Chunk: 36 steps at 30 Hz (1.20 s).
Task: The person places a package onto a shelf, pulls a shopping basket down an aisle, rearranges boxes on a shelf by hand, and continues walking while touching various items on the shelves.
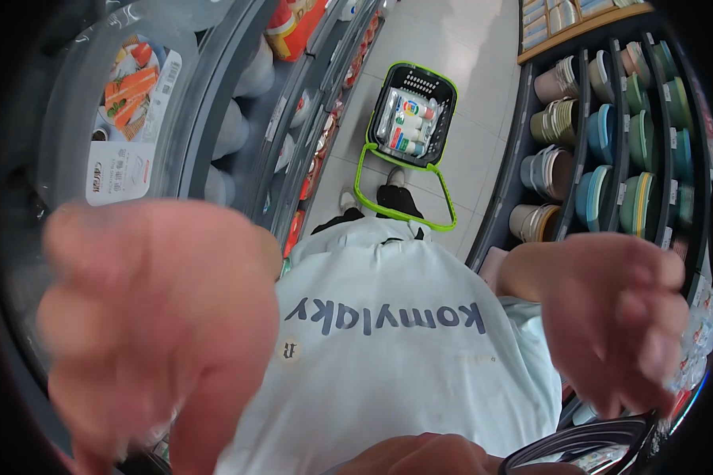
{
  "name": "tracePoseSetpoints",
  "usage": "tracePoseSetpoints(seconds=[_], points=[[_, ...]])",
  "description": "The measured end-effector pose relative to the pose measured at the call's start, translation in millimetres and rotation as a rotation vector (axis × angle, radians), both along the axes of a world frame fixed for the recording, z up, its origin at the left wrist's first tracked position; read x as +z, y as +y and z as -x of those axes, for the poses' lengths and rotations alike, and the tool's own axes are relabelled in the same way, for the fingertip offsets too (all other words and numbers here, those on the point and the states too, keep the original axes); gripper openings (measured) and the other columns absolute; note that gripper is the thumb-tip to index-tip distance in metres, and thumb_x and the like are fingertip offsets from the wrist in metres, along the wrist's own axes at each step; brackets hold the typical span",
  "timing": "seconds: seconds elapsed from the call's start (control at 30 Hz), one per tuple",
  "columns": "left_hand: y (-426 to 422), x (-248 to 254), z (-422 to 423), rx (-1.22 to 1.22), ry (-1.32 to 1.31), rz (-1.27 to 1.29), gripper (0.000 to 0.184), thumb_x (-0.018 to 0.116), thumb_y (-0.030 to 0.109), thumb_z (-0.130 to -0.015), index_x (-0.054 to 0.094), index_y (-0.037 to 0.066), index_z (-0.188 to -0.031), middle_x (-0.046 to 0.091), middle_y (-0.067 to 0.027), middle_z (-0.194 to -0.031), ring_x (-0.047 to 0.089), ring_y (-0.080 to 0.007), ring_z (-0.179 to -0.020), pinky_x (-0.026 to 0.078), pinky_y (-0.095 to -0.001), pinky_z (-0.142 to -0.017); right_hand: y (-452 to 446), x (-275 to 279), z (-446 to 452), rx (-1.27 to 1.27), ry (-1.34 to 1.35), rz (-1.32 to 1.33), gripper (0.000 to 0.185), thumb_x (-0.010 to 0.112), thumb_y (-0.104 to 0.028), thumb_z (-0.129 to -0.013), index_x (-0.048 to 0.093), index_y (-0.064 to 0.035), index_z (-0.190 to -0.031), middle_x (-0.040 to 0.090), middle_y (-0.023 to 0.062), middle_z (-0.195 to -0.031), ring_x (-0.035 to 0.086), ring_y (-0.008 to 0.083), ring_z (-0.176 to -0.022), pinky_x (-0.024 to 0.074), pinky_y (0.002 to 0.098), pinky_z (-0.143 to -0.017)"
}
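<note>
My left hand (158, 317) is raised close to the camera, blurred, with its fingers curled downward. A dark edge shows between its thumb and fingers at the bottom of the view, but what it holds I cannot make out. On the other side, my right hand (622, 317) is also raised, its fingers bent and closed. Its fingertips meet the outer corner of a pair of dark-framed glasses (586, 431). Below the hands is my pale shirt (388, 317) with dark lettering. A black shopping basket (378, 107) with a green rim stands on the floor beyond my feet, its green handle (444, 186) tipped toward me.
Several packaged goods (410, 119) lie in the basket. Shelves along the left carry clear plastic containers, one with a food-picture label (127, 127). The right shelves hold stacked bowls and tubs (598, 198) in several colours. Between them runs a tiled aisle (459, 39).
</note>
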<state>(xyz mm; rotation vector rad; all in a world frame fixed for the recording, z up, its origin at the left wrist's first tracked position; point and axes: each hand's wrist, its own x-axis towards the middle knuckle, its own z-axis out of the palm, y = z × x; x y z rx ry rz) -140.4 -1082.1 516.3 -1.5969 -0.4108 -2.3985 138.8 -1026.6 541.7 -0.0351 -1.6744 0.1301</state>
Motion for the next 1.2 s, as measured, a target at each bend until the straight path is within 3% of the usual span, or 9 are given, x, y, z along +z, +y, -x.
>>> tracePoseSetpoints(seconds=[0.13, 0.17, 0.2, 0.47, 0.6, 0.77, 0.83, 0.93, 1.2], points=[[41.2, -92.0, -15.6, -0.101, -0.049, 0.54, 0.018, 0.05, 0.022, -0.103, 0.048, 0.004, -0.103, 0.061, -0.0172, -0.096, 0.06, -0.0266, -0.074, 0.051, -0.0395, -0.075, 22.5, -96.8, 17.3, -0.116, 0.019, 0.552, 0.038, 0.056, -0.002, -0.094, 0.046, 0.0052, -0.13, 0.064, 0.0156, -0.105, 0.063, 0.0244, -0.084, 0.0521, 0.0382, -0.075], [51.2, -129.2, -28.6, -0.608, -0.354, 0.694, 0.013, 0.054, 0.017, -0.1, 0.049, 0.005, -0.103, 0.061, -0.0165, -0.102, 0.06, -0.0257, -0.087, 0.05, -0.0382, -0.083, 34.3, -146.7, 12.7, -0.176, -0.053, 0.802, 0.043, 0.058, 0.003, -0.092, 0.046, 0.0027, -0.132, 0.062, 0.0154, -0.111, 0.062, 0.0229, -0.09, 0.0506, 0.0355, -0.083], [47.6, -155.5, -34.2, -1.112, -0.709, 0.804, 0.015, 0.057, 0.014, -0.097, 0.052, 0.005, -0.109, 0.061, -0.0167, -0.118, 0.059, -0.0254, -0.107, 0.048, -0.0395, -0.093, 42.3, -204.3, 5.0, -0.245, -0.168, 1.085, 0.048, 0.061, 0.0, -0.092, 0.044, 0.0008, -0.137, 0.057, 0.0159, -0.121, 0.06, 0.0203, -0.098, 0.0481, 0.0323, -0.087], [22.4, -202.9, -59.6, -1.562, -0.948, 0.947, 0.073, 0.04, 0.049, -0.101, 0.027, 0.003, -0.155, 0.024, -0.0176, -0.163, 0.027, -0.0298, -0.149, 0.026, -0.0508, -0.118, -80.4, -452.5, -103.9, -0.391, -1.499, 1.172, 0.07, 0.06, -0.051, -0.091, 0.045, -0.0063, -0.143, 0.052, 0.0213, -0.134, 0.051, 0.0413, -0.123, 0.0409, 0.0569, -0.101], [38.1, -253.4, -71.2, -1.477, -0.764, 1.158, 0.073, 0.036, 0.053, -0.101, 0.03, 0.002, -0.153, 0.039, -0.0201, -0.156, 0.036, -0.0293, -0.145, 0.027, -0.0512, -0.117, -77.5, -450.5, -92.7, -0.412, -1.531, 1.27, 0.065, 0.057, -0.059, -0.09, 0.057, -0.0077, -0.13, 0.061, 0.0198, -0.117, 0.057, 0.0406, -0.115, 0.0437, 0.0564, -0.097], [15.9, -437.1, -94.8, -0.669, 0.542, 1.919, 0.063, 0.049, 0.05, -0.099, 0.049, 0.006, -0.144, 0.054, -0.0157, -0.144, 0.048, -0.029, -0.136, 0.036, -0.052, -0.11, -50.0, -477.3, -76.1, -0.353, -1.921, 1.295, 0.059, 0.064, -0.056, -0.086, 0.062, -0.0092, -0.122, 0.062, 0.0208, -0.121, 0.059, 0.0416, -0.114, 0.0492, 0.0537, -0.094], [-11.5, -421.7, -101.2, -0.338, 1.267, 1.94, 0.046, 0.062, 0.044, -0.093, 0.066, 0.008, -0.121, 0.063, -0.0159, -0.127, 0.054, -0.0338, -0.125, 0.042, -0.0457, -0.104, -52.4, -480.2, -70.5, -0.36, -1.892, 1.309, 0.06, 0.064, -0.057, -0.086, 0.062, -0.0092, -0.121, 0.062, 0.021, -0.122, 0.059, 0.0422, -0.115, 0.0498, 0.0531, -0.093], [-46.9, -545.1, -100.1, -0.529, 0.722, 1.855, 0.044, 0.066, 0.049, -0.088, 0.071, 0.008, -0.103, 0.067, -0.0144, -0.112, 0.053, -0.032, -0.122, 0.043, -0.0514, -0.101, -51.2, -479.3, -73.6, -0.371, -1.827, 1.317, 0.06, 0.064, -0.058, -0.085, 0.064, -0.0066, -0.116, 0.063, 0.022, -0.12, 0.06, 0.0422, -0.113, 0.0508, 0.0508, -0.092], [-36.1, -520.7, -78.5, -0.465, 0.803, 1.888, 0.035, 0.069, 0.044, -0.087, 0.071, 0.01, -0.092, 0.067, -0.0105, -0.107, 0.053, -0.0314, -0.118, 0.045, -0.0453, -0.098, -49.9, -472.6, -74.9, -0.311, -1.632, 1.495, 0.062, 0.065, -0.065, -0.081, 0.067, -0.005, -0.095, 0.07, 0.0179, -0.095, 0.067, 0.0369, -0.095, 0.052, 0.0474, -0.083]])
